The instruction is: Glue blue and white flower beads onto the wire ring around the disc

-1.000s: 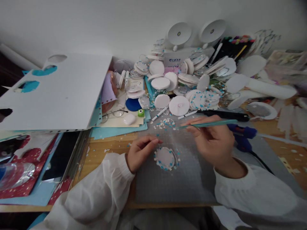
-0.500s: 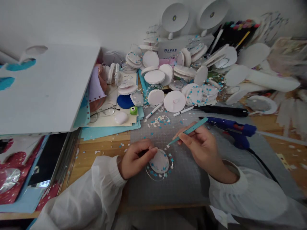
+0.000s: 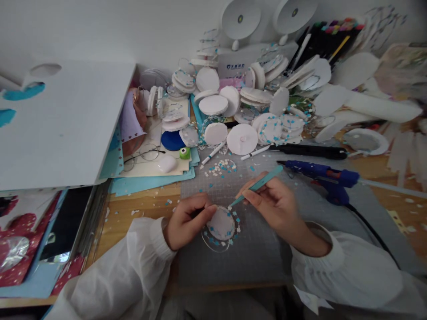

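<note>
My left hand [image 3: 191, 221] pinches the upper left edge of a small round white disc [image 3: 220, 223], which carries a clear ring dotted with tiny blue and white flowers. The thin wire part of that ring [image 3: 213, 249] curves out below the disc. In my right hand [image 3: 275, 204] are teal tweezers [image 3: 262, 183], held like a pen and slanting down to the left. Their tips hold a tiny white paper flower [image 3: 230, 208] at the ring's upper right. Whether the flower touches the ring I cannot tell.
A grey cutting mat [image 3: 233, 266] lies beneath. Loose small flowers [image 3: 220, 168] are scattered beyond my hands. A blue glue gun [image 3: 320, 175] with its cord rests at right. White discs [image 3: 242, 139] are piled behind; a large white board [image 3: 63, 133] stands left.
My right hand has moved slightly left and down, bringing the tweezers and white flower to the ring's edge. My left hand stays on the disc. The view has shifted slightly.
</note>
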Available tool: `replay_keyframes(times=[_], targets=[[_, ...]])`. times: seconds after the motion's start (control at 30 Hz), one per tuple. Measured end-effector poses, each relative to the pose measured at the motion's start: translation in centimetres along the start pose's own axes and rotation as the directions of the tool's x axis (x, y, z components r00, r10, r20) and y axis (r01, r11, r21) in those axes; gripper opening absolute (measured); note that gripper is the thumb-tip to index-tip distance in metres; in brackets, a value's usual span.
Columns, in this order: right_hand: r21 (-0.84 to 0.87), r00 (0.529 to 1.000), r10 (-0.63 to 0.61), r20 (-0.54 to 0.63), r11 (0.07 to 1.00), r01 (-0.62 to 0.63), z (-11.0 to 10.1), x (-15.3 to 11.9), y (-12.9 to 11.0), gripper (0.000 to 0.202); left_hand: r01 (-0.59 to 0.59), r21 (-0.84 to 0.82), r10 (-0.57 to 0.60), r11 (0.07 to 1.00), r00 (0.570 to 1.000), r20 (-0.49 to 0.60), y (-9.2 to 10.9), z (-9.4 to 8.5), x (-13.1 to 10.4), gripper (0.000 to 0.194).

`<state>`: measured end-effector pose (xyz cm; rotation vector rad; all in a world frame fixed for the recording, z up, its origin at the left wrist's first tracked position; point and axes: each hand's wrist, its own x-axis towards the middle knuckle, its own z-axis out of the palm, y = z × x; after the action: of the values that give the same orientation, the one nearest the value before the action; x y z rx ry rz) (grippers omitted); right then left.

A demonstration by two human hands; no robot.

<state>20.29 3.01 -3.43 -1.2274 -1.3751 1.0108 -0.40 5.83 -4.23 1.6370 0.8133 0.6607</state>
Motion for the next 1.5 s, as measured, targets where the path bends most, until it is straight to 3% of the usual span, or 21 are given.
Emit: replay_keyframes(times=[0.37, 1.37, 1.5], targets=[[0.058, 0.998, 0.054, -0.018, 0.997, -0.053, 0.42, -0.17, 0.01, 0.008, 0.008, -0.001, -0.008, 1.0, 1.0, -0.014, -0.4, 0.11, -0.21, 0.036], [0.036, 1.0, -0.029, -0.012, 0.999, 0.029, 0.44, -0.37, 0.03, 0.006, -0.008, 0.025, 0.009, 1.0, 1.0, -0.028, -0.66, 0.32, -0.32, 0.036], [0.054, 0.999, 0.046, -0.017, 0.998, -0.045, 0.43, -0.3, -0.21, 0.01, -0.01, 0.02, 0.011, 1.0, 0.999, -0.031, -0.82, 0.23, -0.34, 0.036]])
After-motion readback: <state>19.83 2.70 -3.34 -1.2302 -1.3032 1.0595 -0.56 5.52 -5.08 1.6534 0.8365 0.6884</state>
